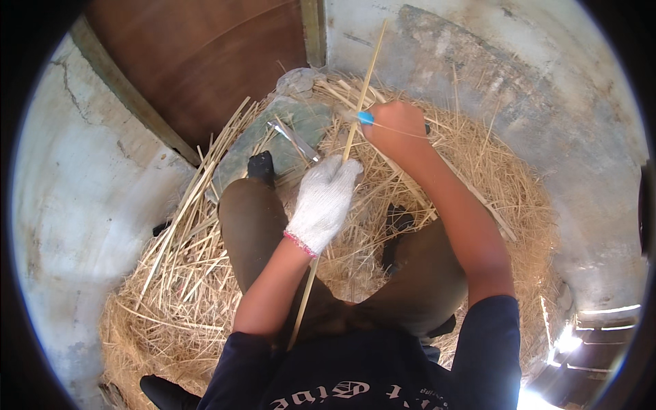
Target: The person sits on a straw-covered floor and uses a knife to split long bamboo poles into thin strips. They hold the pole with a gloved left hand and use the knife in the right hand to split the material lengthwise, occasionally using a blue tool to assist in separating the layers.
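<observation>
My left hand (322, 205), in a white knitted glove with a red-edged cuff, is closed around a long thin bamboo strip (369, 75). The strip slants from the top centre down past my left forearm to my lap. Farther along it, my bare right hand (396, 130) is closed on what looks like a small knife. A pale, blurred part of this tool meets the strip, and a dark end shows behind the hand. Something blue (365, 118) sits at my thumb, either a wrap or part of the tool; I cannot tell which.
A metal-coloured tool (294, 140) lies on a flat greenish stone (256, 140) ahead. Split bamboo strips (184, 222) pile up at the left. Fine shavings (492, 184) cover the floor around my legs. Worn pale walls (547, 89) and a brown door panel (205, 61) stand close by.
</observation>
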{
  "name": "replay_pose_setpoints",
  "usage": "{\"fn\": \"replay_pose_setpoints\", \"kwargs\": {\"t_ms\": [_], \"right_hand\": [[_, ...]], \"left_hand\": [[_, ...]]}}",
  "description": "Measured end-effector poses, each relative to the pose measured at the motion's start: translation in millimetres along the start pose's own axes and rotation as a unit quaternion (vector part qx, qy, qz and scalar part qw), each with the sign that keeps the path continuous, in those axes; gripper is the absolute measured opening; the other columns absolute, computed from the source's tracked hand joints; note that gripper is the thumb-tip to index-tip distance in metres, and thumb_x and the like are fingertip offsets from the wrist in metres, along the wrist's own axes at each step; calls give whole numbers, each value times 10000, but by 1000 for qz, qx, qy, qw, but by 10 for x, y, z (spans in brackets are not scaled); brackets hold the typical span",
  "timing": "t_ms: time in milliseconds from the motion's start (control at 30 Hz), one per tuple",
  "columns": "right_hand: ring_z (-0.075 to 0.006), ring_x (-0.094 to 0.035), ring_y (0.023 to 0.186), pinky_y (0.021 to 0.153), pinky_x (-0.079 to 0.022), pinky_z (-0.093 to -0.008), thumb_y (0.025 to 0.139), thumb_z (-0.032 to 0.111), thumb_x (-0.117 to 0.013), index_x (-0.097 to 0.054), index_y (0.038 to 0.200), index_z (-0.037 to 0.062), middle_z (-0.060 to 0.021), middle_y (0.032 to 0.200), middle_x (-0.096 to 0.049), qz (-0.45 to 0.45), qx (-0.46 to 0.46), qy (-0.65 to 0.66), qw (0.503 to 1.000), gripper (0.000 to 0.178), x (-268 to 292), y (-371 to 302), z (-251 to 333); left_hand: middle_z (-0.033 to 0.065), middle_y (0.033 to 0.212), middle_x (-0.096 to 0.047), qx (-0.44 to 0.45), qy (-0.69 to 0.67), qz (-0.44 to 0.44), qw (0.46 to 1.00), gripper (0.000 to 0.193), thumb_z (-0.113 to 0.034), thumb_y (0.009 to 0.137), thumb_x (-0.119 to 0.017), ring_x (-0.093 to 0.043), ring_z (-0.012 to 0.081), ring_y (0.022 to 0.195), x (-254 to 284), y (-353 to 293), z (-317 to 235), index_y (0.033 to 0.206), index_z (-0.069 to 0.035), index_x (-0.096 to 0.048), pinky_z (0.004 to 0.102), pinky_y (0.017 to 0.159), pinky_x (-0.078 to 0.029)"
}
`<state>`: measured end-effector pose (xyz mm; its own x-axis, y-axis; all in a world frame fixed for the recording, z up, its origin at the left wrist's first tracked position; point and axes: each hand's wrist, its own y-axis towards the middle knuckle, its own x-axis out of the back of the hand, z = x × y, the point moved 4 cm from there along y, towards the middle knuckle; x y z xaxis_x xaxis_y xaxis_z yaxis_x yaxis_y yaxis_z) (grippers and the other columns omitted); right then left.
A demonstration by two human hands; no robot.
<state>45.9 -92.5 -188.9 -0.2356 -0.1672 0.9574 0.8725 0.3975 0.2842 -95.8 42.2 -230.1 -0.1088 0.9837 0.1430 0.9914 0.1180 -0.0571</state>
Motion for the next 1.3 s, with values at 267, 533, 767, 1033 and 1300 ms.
{"fn": "replay_pose_setpoints", "kwargs": {"t_ms": [267, 533, 767, 1033, 1300], "right_hand": [[-331, -728, 706, 661, -581, -466, 903, 280, -634, -770, 883, 75, -152, 804, -741, -10, -131, -3, 991, 247, 128, 191, -426], [-285, -736, 760, 672, -573, -421, 907, 233, -626, -763, 885, 62, -159, 825, -741, 18, -244, 64, 968, 220, 201, 256, -946], [-312, -762, 863, 718, -587, -421, 888, 173, -652, -763, 950, 19, -185, 914, -753, -94, -391, 103, 910, 201, 199, 162, -1525], [-337, -745, 848, 739, -576, -434, 869, 209, -656, -751, 948, -26, -223, 927, -743, -87, -406, 155, 896, 266, 201, -2, -2082], [-366, -710, 713, 673, -562, -481, 880, 365, -615, -735, 812, 6, -231, 749, -698, -125, -247, 209, 938, 384, 330, -25, -1131]], "left_hand": [[-33, 768, -550, -16, 104, 3, 994, 282, -252, 1017, -620, -469, 57, 684, -100, -145, -24, 1131, -11, -712, 257, 610, -410], [21, 719, -528, 8, 53, 52, 997, 220, -233, 1024, -604, -501, 115, 623, -221, -363, -109, 1057, -23, -659, 282, 571, -405], [197, 771, -579, 46, 55, 118, 990, 227, -214, 1023, -554, -576, 371, 726, -369, -454, -163, 962, 2, -583, 430, 681, -463], [-96, 631, -407, 109, -88, 229, 963, 200, -252, 1031, -601, -360, 23, 489, -381, -472, -162, 1009, -64, -663, 215, 442, -286], [-91, 648, -401, 150, -320, 203, 913, 211, -261, 1076, -540, -343, 16, 487, -219, -348, -243, 1031, -81, -641, 184, 425, -266]]}}
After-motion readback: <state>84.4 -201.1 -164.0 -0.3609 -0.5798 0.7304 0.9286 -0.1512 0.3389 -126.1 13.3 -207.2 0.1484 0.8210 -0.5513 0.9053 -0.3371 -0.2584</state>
